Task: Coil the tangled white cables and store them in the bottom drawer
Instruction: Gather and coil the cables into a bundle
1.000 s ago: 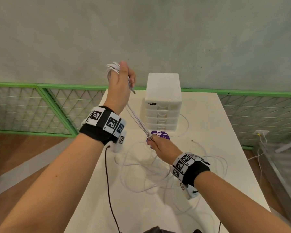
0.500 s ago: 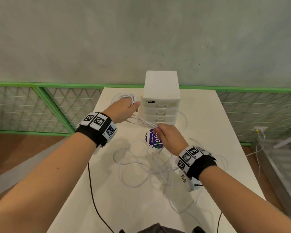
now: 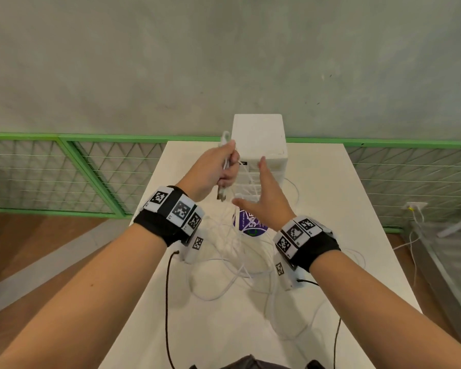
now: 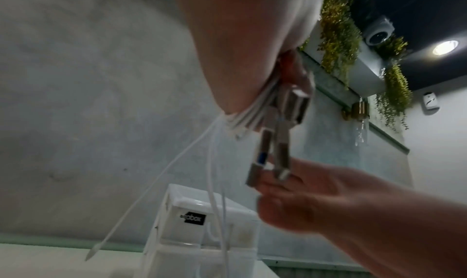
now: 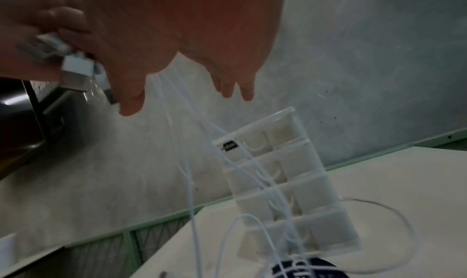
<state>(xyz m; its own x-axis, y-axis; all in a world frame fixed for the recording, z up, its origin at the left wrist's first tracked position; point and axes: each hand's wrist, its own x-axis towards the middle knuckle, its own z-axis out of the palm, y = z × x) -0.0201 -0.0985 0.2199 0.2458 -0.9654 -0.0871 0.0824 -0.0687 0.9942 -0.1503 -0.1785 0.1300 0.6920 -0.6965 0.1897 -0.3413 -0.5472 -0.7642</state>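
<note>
Our left hand (image 3: 215, 170) clutches a bunch of the white cables (image 3: 232, 265) above the table (image 3: 330, 198); the rest trail down in a tangle before the drawer unit (image 3: 258, 139). Our right hand (image 3: 264, 201) hovers beside it, fingers spread, gripping nothing.

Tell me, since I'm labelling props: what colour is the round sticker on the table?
Purple with white lettering; the round sticker shows best in the head view.

- A small black label (image 4: 193, 219) on the top front edge of the white plastic drawer tower (image 3: 258, 139) carries white lettering, too blurred to read.
- A round purple sticker (image 3: 248, 225) on the white table (image 3: 330, 209) shows "Clean as you go"; its larger letters are hidden by cables.
</note>
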